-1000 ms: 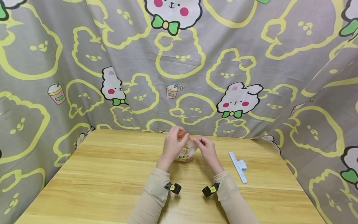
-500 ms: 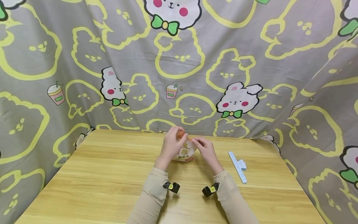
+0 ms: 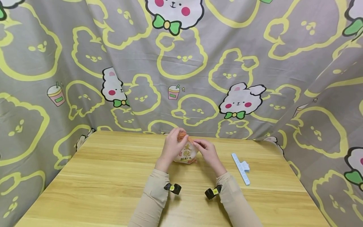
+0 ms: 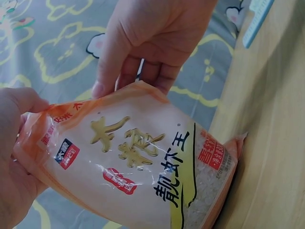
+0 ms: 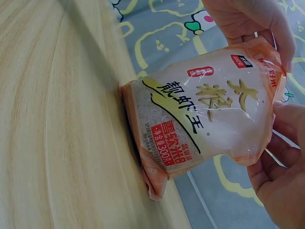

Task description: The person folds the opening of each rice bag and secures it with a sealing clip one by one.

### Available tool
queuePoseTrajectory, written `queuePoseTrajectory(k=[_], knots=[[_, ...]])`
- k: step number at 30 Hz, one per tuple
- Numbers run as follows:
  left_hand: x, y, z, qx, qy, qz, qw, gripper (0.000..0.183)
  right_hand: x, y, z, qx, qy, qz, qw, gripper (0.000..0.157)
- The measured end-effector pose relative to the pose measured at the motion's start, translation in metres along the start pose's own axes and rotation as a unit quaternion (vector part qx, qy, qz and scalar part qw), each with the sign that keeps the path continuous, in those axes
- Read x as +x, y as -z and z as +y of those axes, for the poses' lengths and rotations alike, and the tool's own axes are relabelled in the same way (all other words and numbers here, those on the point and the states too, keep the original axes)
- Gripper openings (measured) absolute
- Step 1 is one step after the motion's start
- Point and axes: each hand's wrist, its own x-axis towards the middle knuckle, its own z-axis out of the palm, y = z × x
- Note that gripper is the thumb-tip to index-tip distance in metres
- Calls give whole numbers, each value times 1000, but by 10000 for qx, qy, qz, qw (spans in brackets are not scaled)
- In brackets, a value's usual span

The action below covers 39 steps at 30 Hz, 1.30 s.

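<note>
A small plastic bag of rice [image 3: 187,154], white and orange with gold and black characters, stands at the far middle of the table. White grains show through a window low on the bag [image 4: 202,186] in the left wrist view. My left hand [image 3: 171,145] grips the orange top at its left corner, thumb in front and fingers behind. With thumb and fingers, my right hand [image 3: 208,152] pinches the upper edge on the other side. In the right wrist view the bag [image 5: 205,109] has its bottom against the table, and its top is creased between both hands.
On the wooden table [image 3: 93,176], right of my right hand, lies a light blue bar-shaped sealing clip [image 3: 241,169] with ruler-like marks. A grey patterned curtain [image 3: 193,85] hangs behind the table's far edge and along both sides.
My left hand has shifted slightly left and my right hand a little inward along the bag's top. More of the printed front now shows between them. The clip stays in place.
</note>
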Motion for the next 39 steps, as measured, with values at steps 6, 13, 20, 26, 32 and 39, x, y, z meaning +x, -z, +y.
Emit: queuePoseTrajectory(k=[6, 13, 20, 26, 32, 39], knots=[[0, 1, -1, -12, -67, 9, 10000, 12, 8, -5, 27, -24, 155, 115, 9998, 21], [0, 2, -1, -25, -129, -15, 9999, 12, 8, -6, 30, -16, 358, 145, 9993, 19], [1, 3, -2, -74, -188, -35, 9998, 12, 7, -6, 28, -100, 411, 117, 9990, 19], [2, 3, -2, -32, -293, -8, 9996, 11, 7, -6, 27, -101, 400, 130, 9991, 18], [3, 4, -2, -48, -313, -45, 9995, 12, 7, -6, 26, -130, 350, 130, 9992, 19], [2, 5, -2, -112, -273, -125, 9995, 13, 7, -6, 28, -199, 415, 165, 9988, 20]])
